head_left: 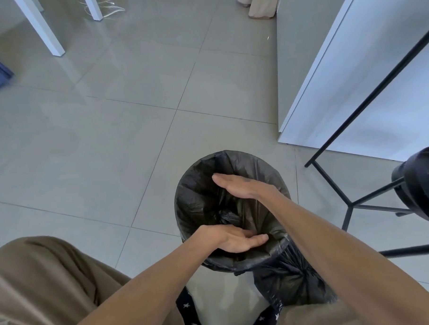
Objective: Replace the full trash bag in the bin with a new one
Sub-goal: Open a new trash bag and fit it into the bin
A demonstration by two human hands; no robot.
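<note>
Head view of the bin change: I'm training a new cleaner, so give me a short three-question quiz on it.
1. True or false: the bin already has a black liner over its rim.
2. Where is the tied full bag? A) inside the bin B) on the floor beside it C) on the stool
3. Which of the hands reaches the far side of the liner?

Key: 1 true; 2 B; 3 right hand, left hand near side.
</note>
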